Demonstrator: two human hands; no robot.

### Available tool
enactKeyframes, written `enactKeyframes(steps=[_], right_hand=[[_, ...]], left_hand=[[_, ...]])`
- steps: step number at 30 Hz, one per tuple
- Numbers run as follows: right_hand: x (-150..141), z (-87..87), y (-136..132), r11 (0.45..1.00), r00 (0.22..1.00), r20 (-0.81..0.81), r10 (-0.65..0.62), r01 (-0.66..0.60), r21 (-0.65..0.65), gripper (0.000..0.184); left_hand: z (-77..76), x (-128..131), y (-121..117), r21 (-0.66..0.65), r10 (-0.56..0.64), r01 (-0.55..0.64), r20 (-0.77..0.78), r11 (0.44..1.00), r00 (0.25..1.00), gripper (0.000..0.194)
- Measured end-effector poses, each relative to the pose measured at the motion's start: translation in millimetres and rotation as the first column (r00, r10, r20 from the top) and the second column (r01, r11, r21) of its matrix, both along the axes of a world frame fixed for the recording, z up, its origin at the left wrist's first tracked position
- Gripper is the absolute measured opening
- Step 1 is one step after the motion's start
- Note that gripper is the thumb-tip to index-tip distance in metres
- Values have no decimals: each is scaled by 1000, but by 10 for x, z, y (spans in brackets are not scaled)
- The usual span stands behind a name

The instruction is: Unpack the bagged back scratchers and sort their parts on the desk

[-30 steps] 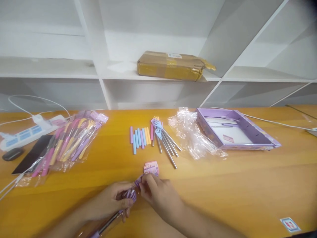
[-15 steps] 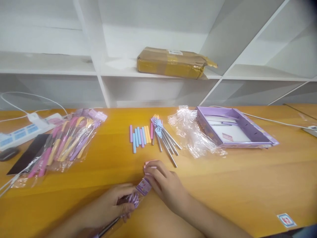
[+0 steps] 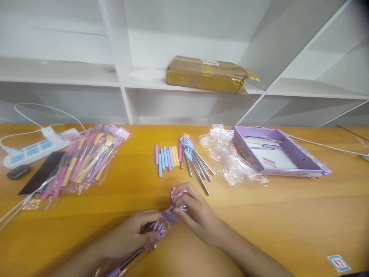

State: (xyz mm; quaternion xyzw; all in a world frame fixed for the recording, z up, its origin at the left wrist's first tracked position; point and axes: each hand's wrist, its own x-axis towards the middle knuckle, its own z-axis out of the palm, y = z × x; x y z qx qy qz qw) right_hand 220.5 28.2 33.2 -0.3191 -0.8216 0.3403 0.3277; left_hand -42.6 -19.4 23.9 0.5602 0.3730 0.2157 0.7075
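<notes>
My left hand is closed round a bagged purple hand-shaped scratcher with a metal rod, low at the table's near edge. My right hand pinches the small purple label card at the top of that bag. A few more pink label cards lie just under its fingertips. Beyond them lie several pastel grip sleeves and several metal scratchers with blue and yellow hand tips.
A bag of coloured scratchers lies at left beside a power strip, a black slab and a dark mouse. Crumpled clear wrap and a purple tray box sit at right. A brown parcel rests on the white shelf.
My right hand moved off the stack of pink cards and back to the bag's top, where it now pinches the purple label card. The left hand keeps its hold.
</notes>
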Motion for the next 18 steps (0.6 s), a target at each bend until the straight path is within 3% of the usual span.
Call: enactKeyframes(steps=[5,8,13,16,18], right_hand=[[9,-17,96,986,998,-8,62,-63,-152,10],[24,-64,171,992,998,-28,47,-50,-113,14],[105,-117,322,994,994,-49,-96,98,42,16],[206,-118,440,987,988,20,-156,155,47,20],[269,-124,512,992,989,73,-126,126,8,23]], left_hand=[[-2,0,-25,-102,5,1,57,995,998,58],[-27,-1,-31,-128,38,-28,73,991,997,60],[-22,-26,4,-20,94,-93,49,995,994,60],[19,-53,30,-47,110,-109,17,993,994,61],[28,-76,46,-59,136,-135,11,989,991,60]])
